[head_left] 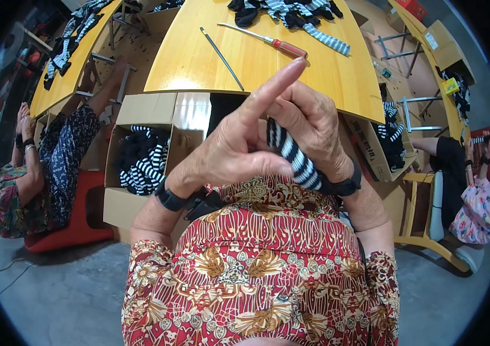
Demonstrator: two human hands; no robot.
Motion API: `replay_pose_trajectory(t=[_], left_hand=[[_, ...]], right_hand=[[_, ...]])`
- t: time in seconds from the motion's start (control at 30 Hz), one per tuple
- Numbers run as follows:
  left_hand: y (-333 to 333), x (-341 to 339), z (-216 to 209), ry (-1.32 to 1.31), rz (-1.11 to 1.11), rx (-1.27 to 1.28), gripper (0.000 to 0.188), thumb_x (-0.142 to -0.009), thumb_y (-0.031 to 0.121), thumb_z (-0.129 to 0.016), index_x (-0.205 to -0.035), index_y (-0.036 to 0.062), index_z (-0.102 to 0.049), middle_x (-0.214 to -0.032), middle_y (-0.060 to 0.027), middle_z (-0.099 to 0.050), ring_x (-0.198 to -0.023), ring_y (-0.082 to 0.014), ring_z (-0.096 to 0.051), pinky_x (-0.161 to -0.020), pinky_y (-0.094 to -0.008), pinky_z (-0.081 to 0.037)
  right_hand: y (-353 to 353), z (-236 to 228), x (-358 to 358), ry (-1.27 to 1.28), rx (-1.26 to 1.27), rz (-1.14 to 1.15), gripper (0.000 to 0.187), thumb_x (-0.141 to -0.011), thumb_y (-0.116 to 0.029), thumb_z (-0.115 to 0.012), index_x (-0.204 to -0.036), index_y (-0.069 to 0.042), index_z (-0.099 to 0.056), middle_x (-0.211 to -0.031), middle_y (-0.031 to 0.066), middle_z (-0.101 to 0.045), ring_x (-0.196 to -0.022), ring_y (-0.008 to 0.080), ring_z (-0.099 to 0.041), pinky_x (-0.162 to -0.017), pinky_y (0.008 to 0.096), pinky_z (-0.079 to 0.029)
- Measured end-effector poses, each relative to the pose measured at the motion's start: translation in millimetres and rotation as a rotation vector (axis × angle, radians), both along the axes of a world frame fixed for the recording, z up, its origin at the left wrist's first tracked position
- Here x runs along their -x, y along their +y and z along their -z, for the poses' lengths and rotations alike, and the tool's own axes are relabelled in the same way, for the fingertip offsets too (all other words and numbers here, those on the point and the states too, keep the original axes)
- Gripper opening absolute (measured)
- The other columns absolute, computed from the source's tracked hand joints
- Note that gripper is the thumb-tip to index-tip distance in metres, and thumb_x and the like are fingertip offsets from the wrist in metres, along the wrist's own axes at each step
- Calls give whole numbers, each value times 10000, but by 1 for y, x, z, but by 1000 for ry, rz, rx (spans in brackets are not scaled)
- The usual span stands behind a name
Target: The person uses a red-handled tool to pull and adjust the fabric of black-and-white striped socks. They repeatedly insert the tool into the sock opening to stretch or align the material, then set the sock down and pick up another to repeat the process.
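One black-and-white striped knitted sock (294, 153) is clasped in the right hand (315, 124), the left hand (236, 138) close against it; handling looks unfinished. Whether the grey-and-black striped fabric pile (326, 41) is done is unclear.

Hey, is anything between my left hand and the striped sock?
Nothing visible is. Your left hand is close beside the striped sock, its thumb near the fabric, though contact is unclear. Your right hand is on the sock's other side.
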State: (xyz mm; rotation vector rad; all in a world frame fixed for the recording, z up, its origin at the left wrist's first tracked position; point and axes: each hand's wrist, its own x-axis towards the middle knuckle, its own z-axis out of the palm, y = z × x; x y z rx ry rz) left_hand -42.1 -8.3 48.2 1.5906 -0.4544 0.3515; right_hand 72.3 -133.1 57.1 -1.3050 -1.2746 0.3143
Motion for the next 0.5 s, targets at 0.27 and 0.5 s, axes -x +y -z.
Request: replay_pose_trajectory(t=[0.27,0.5], left_hand=[[2,-2,-32,376,52,-32,495,-876,159,-646,-1340,53,-508,-874,-13,-697,-554,-47,-525,-513,-187,-428],[18,-26,9,203,59,919,578,-1006,345,-412,-1507,212,-157,-1405,-101,-407,-1191,-231,-511,-913,-374,-481]], right_hand=[[24,8,-7,284,18,33,149,-953,-168,-557,-966,-21,-578,-791,10,-558,-750,50,-511,-646,213,-446],[23,33,-36,-12,-53,591,148,-891,-53,-572,-1028,2,-561,-1044,98,-613,-900,155,-590,-680,272,-479]])
